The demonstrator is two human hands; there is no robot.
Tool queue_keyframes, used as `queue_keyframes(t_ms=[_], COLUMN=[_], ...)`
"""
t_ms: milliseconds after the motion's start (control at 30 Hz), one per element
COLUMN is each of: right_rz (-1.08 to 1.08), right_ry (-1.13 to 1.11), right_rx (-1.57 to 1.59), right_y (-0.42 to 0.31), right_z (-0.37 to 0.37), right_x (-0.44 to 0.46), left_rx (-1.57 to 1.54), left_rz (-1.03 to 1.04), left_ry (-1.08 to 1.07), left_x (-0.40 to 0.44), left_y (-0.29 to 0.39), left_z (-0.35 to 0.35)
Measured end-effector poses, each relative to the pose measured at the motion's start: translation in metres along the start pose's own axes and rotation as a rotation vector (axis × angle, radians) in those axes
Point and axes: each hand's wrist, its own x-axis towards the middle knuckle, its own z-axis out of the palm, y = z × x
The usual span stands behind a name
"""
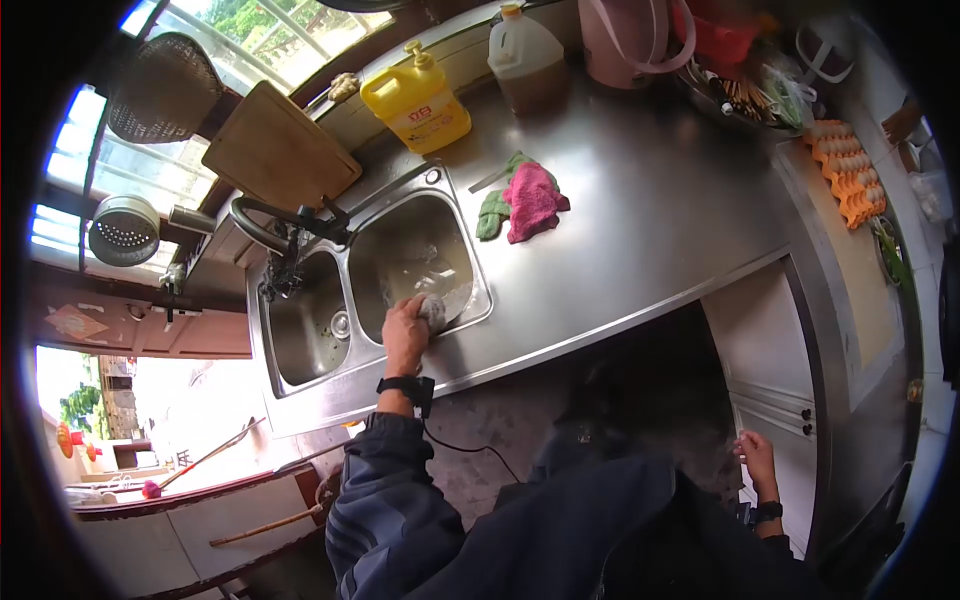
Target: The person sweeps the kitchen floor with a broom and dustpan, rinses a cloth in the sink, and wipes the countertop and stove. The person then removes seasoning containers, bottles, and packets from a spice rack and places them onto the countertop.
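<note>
1. Stainless steel spreads across my head view: a long worktop [640,200] with a two-basin sink set into it.
2. I see the left hand [404,332] at the near edge of the larger basin [393,240], its fingers wrapped around a pale rounded object [432,313]. That object is at the near side of this basin; I cannot tell whether it touches the wall.
3. The right hand [759,458] hangs low beside the white cabinet [765,350], well apart from the sink. Its fingers look curled, but from here I cannot tell whether they hold anything.
4. A dark faucet [328,224] stands behind the sink, and the smaller basin [290,335] has green bits near its drain.
5. Just beyond the sink, I have a pink cloth [535,200] lying partly over a green cloth [492,213].
6. Farther back stand a yellow pump jug [418,110], a translucent jug [528,60] with brown contents and a pink bucket [620,45].
</note>
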Motion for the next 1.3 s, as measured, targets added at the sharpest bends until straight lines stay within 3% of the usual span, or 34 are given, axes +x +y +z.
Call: queue_keyframes(t_ms=[33,133,200,300,367,467,533,600,733,867,933,967,1067,1100,1200,1300], right_rz=[-0.002,0.052,0.009,0.006,0.022,-0.006,-0.045,-0.088,-0.286,-0.519,-0.588,-0.586,-0.617,-0.593,-0.543,-0.539], right_ry=[-0.002,-0.070,-0.125,-0.111,-0.048,0.016,0.020,-0.004,-0.207,-0.411,-0.493,-0.535,-0.695,-0.744,-0.877,-0.950], right_rx=[0.012,0.022,-0.049,-0.006,0.016,0.082,0.098,0.075,0.041,0.068,0.002,-0.037,-0.069,-0.029,0.068,0.114], right_y=[0.015,0.040,0.039,0.016,0.007,-0.017,-0.050,-0.099,-0.208,-0.334,-0.385,-0.401,-0.433,-0.439,-0.456,-0.473], right_z=[0.004,0.022,0.033,0.047,0.055,0.079,0.100,0.128,0.192,0.264,0.300,0.318,0.361,0.374,0.408,0.427], right_x=[-0.001,-0.020,-0.030,-0.051,-0.060,-0.068,-0.076,-0.085,-0.082,-0.086,-0.087,-0.089,-0.093,-0.092,-0.083,-0.074], left_rx=[-0.002,-0.270,-0.286,-0.310,-0.325,-0.099,0.089,0.007,-0.296,-0.464,-0.192,-0.014,0.157,0.142,0.221,0.180], left_rz=[0.017,0.205,0.234,0.252,0.300,0.139,0.118,0.118,-0.215,-0.237,-0.174,-0.109,-0.199,-0.242,-0.063,-0.037], left_ry=[0.114,0.171,-0.040,-0.025,-0.116,-0.345,-0.419,-0.353,-0.175,-0.272,-0.321,-0.457,-0.544,-0.558,-0.788,-0.674], left_x=[-0.002,-0.012,-0.015,-0.004,0.003,0.016,0.018,0.015,0.040,0.097,0.110,0.112,0.121,0.122,0.118,0.129], left_y=[0.010,0.052,0.070,0.061,0.042,0.014,-0.041,-0.097,-0.130,-0.161,-0.153,-0.151,-0.157,-0.157,-0.129,-0.133], left_z=[-0.010,-0.003,0.023,0.032,0.018,-0.031,-0.038,-0.039,-0.052,-0.009,0.016,0.024,0.040,0.049,0.077,0.097])
